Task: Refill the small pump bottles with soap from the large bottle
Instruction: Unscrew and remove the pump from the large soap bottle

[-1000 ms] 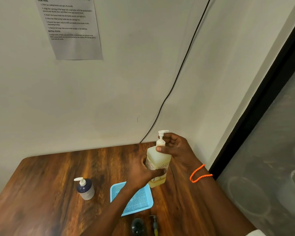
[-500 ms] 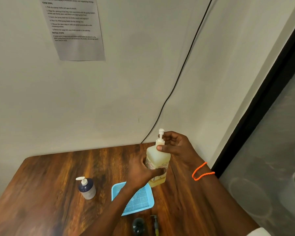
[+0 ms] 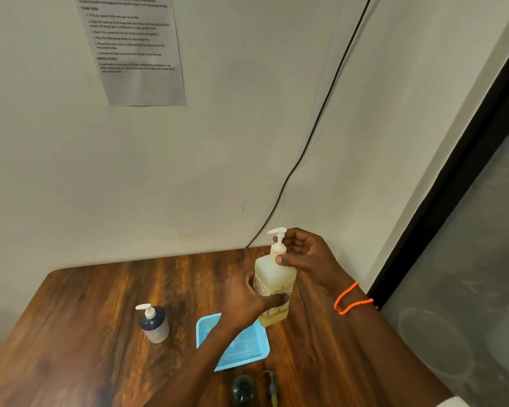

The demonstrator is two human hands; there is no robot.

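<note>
— Large bottle (image 3: pixel 272 277) of yellow soap: where do we have it?

— Upright on the desk (image 3: pixel 100 318), toward the far right corner. Our left hand (image 3: pixel 244 301) wraps round its lower body over the label, and our right hand (image 3: pixel 303 257) curls round the collar of the white pump head (image 3: pixel 277 237), thumb pressed on the neck.

— And around it?

— At 6 o'clock from the bottle, just beside its base, lies the blue mesh tray (image 3: pixel 238 348), partly under our left forearm. At 8 o'clock, well apart, stands a small pump bottle (image 3: pixel 154 324) with a dark body and white pump. Near the desk's front edge we see a dark open bottle (image 3: pixel 243 390) with a loose pump (image 3: pixel 271 386) lying just to its right.

— Anything else?

— An orange bead bracelet (image 3: pixel 351 299) on our right wrist, a printed sheet (image 3: pixel 135 48) on the wall at 11 o'clock, and a black cable (image 3: pixel 321 118) running down to the desk.
</note>
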